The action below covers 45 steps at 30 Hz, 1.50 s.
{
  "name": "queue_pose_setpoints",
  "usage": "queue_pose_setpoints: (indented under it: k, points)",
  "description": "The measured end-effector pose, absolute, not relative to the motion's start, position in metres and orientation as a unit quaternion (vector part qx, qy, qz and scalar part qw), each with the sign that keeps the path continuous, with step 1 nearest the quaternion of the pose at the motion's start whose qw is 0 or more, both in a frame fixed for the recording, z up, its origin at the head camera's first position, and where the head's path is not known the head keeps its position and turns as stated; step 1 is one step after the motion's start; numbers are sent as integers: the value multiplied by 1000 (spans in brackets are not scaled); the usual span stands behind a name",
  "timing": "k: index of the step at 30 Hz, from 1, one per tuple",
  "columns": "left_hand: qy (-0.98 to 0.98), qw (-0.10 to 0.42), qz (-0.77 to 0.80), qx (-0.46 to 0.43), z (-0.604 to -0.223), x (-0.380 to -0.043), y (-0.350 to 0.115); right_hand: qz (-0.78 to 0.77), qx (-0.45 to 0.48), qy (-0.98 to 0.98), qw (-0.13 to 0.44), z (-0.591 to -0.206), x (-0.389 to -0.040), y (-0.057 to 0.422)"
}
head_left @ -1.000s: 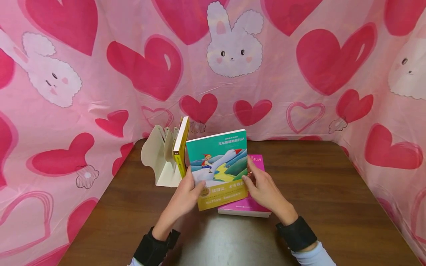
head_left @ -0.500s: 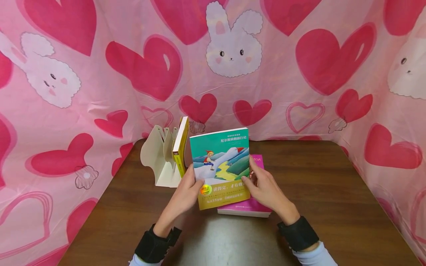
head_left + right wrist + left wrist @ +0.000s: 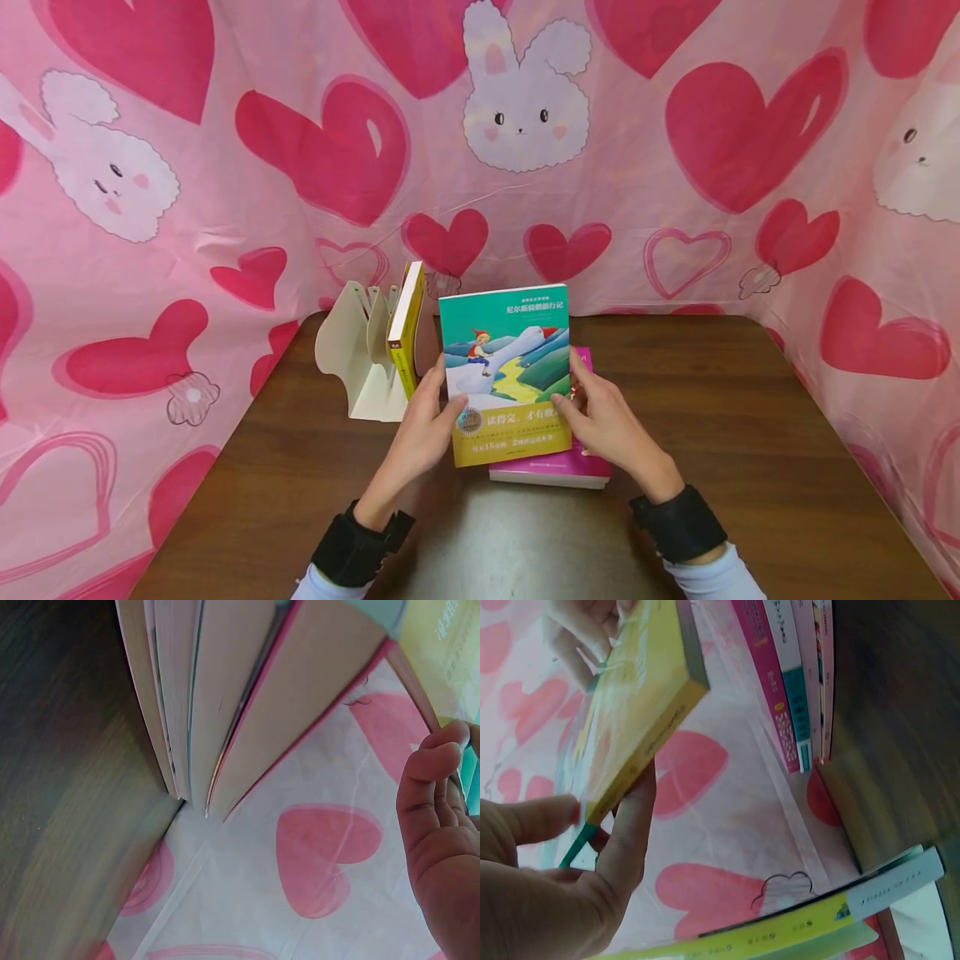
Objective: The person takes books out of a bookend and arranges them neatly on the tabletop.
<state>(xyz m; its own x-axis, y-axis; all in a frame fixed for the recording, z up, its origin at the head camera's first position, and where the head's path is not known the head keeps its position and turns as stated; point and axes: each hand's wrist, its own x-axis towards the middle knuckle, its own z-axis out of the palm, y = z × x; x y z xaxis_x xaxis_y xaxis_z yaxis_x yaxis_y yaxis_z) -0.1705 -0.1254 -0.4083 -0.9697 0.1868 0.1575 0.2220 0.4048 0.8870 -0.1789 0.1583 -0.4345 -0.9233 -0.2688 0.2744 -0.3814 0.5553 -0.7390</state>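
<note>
In the head view a paperback book with a green top and a gold band is held up, its cover turned to the camera. My left hand grips its left edge, thumb on the front. On the right edge my right hand does the same, other fingers mostly hidden behind. The left wrist view shows the book's yellow spine between my left thumb and fingers. From the right wrist, my right hand pinches the book's edge. Partly covered behind it lies a magenta book.
Left of the held book stands a cream book rack with a yellow book upright in it. The magenta book tops a pile of several books. A pink heart-patterned cloth hangs around the wooden table.
Both hands have moved the held book slightly right and up, and it has turned a little more upright. The rack and the pile stay put.
</note>
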Motion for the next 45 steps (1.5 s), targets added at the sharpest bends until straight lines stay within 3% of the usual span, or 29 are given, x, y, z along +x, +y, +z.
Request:
queue_pose_setpoints:
  k: [28,45]
  points:
    - [-791,90,-604,-47,-423,-188,-105,426,151,-892,26,-429,-183,172]
    - [-859,0,-505,-81,-428,-199,-104,412,131,-901,13,-431,-189,181]
